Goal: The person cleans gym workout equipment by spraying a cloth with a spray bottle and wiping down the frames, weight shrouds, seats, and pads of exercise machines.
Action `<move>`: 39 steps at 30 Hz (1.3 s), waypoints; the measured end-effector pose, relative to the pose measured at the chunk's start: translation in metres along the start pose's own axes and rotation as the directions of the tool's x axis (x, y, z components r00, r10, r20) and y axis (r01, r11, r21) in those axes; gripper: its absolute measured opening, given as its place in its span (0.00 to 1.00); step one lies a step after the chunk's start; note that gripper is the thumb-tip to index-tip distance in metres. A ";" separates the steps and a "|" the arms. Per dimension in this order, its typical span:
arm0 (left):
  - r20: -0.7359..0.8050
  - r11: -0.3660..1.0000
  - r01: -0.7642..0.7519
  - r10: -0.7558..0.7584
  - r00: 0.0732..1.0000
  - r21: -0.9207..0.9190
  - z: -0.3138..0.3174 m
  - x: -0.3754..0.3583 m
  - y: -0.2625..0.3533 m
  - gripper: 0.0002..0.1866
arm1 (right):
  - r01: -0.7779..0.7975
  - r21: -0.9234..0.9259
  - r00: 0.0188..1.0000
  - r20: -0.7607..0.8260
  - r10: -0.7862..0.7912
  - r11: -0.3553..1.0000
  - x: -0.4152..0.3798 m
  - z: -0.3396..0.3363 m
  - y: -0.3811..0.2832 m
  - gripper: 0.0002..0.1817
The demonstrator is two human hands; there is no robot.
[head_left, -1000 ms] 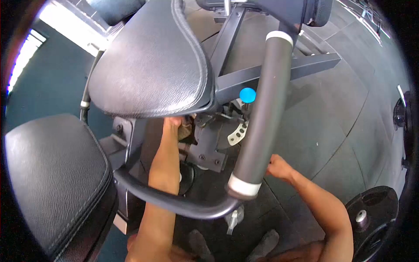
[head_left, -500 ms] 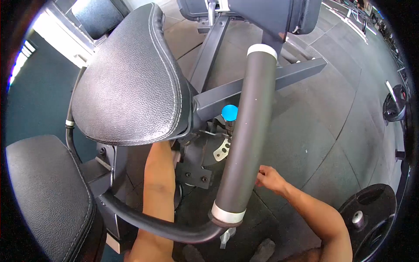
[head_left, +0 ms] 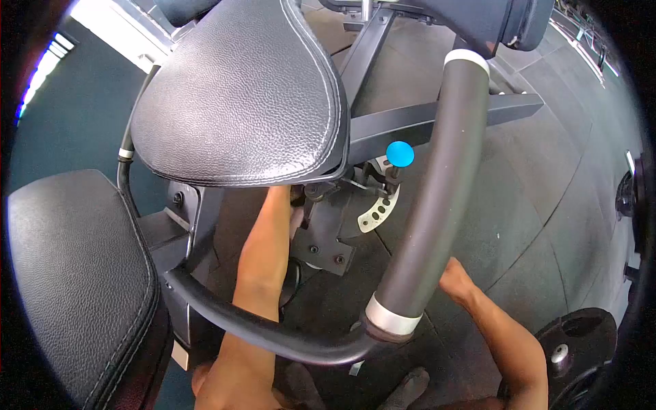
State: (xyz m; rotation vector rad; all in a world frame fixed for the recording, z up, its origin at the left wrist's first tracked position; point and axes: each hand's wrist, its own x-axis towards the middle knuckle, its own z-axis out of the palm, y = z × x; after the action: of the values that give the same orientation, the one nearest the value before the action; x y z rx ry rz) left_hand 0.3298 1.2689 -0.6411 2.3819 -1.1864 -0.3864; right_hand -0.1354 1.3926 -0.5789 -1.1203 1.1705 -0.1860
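Note:
My left forearm reaches forward under the black leather-like seat of a gym machine. My left hand is almost wholly hidden there, so its fingers and any hold cannot be seen. Beside it are a dark bolted bracket, a curved silver plate with holes and a blue round knob. My right hand is low on the right, curled, its fingertips hidden behind a thick dark padded handle. Whether it touches the handle or holds anything does not show.
A second black pad stands at the left. A bent black tube crosses in front of my left forearm. The machine's grey beam runs behind the knob. A black weight plate is at the lower right, and my foot is below.
The machine has shifted right and slightly up in view as my head moved. My left hand stays under the seat. My right hand's fingers have gone further out of sight behind the handle.

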 end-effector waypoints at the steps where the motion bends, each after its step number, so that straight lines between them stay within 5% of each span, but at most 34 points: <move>1: 0.000 1.000 -0.006 0.006 1.000 0.000 0.000 0.000 0.003 0.21 | 0.004 0.008 1.000 0.006 -0.004 1.000 0.001 -0.004 0.005 0.11; 16: -0.007 0.995 -0.084 0.084 0.996 0.049 -0.029 0.006 0.021 0.22 | 0.099 0.153 0.994 0.039 -0.106 0.983 0.011 -0.003 0.031 0.07; 22: 0.007 0.987 -0.114 0.114 0.993 0.109 -0.012 -0.015 0.028 0.22 | 0.008 0.069 0.999 -0.046 -0.005 0.998 -0.007 -0.001 0.007 0.06; 28: 0.030 0.968 -0.159 0.157 0.987 0.192 0.006 -0.009 0.033 0.23 | 0.118 0.061 0.992 0.042 -0.120 0.991 0.008 -0.007 0.041 0.06; 39: 0.056 0.938 -0.230 0.223 0.973 0.261 -0.001 0.000 0.040 0.24 | 0.110 -0.019 0.992 0.066 -0.109 0.994 0.011 0.017 0.027 0.07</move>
State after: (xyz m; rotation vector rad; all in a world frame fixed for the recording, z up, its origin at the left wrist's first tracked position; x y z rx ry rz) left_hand 0.3030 1.2485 -0.6200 2.4270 -1.5938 -0.1923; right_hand -0.1281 1.4090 -0.6070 -1.2028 1.0567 -0.2200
